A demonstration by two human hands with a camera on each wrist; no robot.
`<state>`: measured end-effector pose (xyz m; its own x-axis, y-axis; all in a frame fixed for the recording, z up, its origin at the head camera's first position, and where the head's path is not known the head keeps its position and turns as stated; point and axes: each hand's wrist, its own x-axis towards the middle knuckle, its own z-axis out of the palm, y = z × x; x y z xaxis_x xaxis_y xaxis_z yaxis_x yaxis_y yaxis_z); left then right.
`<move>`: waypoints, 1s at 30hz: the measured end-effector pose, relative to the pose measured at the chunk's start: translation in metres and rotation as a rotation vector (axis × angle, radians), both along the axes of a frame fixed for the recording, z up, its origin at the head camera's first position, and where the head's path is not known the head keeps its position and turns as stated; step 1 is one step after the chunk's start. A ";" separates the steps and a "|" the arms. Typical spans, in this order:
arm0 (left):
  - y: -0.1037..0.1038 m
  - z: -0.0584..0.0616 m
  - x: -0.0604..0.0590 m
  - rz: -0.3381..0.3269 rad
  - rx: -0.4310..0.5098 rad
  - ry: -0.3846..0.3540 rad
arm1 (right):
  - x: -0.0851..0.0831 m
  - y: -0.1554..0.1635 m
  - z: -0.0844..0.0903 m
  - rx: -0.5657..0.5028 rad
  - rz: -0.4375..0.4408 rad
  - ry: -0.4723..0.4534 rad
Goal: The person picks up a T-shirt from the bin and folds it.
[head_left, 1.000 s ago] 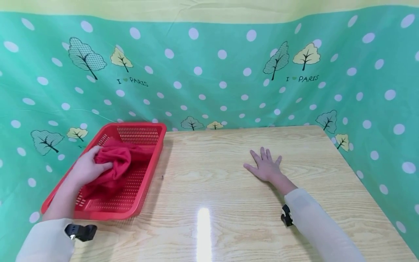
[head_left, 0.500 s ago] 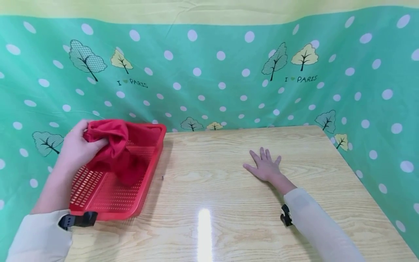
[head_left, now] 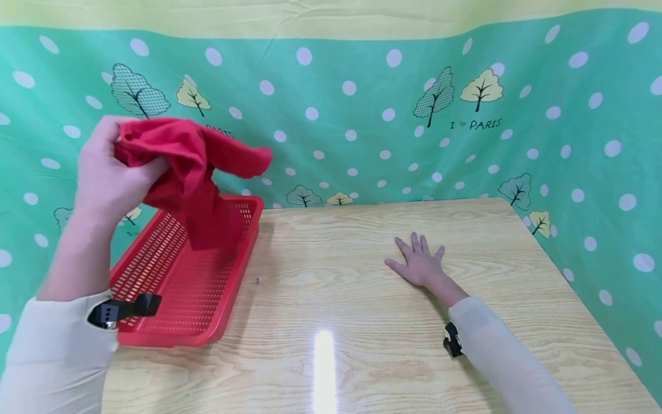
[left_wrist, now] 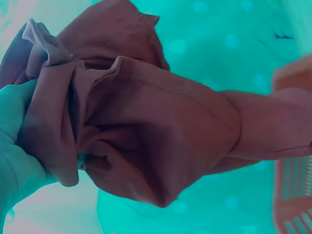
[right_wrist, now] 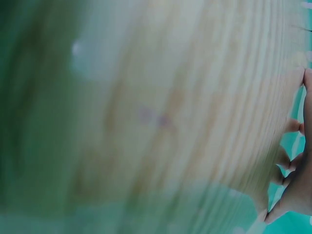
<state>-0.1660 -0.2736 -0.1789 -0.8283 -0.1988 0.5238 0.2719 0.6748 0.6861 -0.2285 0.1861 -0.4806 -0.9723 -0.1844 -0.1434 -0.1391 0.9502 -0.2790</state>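
Observation:
My left hand (head_left: 106,172) grips a crumpled red cloth (head_left: 191,172) and holds it up above the red plastic basket (head_left: 227,296) at the table's left edge. The cloth's lower end hangs just over the basket's far part. In the left wrist view the bunched cloth (left_wrist: 141,126) fills the frame, with my left hand (left_wrist: 14,141) clasping it at the left, and the basket's rim (left_wrist: 292,195) shows at the right. My right hand (head_left: 418,261) lies flat on the wooden table (head_left: 372,322), fingers spread. The right wrist view shows blurred table grain and its fingers (right_wrist: 292,165) at the right edge.
A green dotted curtain (head_left: 362,115) with tree prints hangs behind and around the table. The basket's inside shows only its perforated floor. A bright light reflection (head_left: 322,362) lies on the wood near the front.
My left hand has lifted the red cloth up out of the basket, from its floor to well above its rim. My right hand has stayed flat on the table.

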 end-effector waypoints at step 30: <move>0.126 -0.032 -0.048 -0.487 0.085 0.044 | -0.020 -0.016 0.036 -0.536 0.039 0.096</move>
<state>-0.2135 -0.1471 -0.2114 -0.8131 0.1622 0.5591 0.5716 0.4045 0.7139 -0.2481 0.1700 -0.4450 -0.9674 -0.2434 0.0702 -0.2203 0.6717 -0.7073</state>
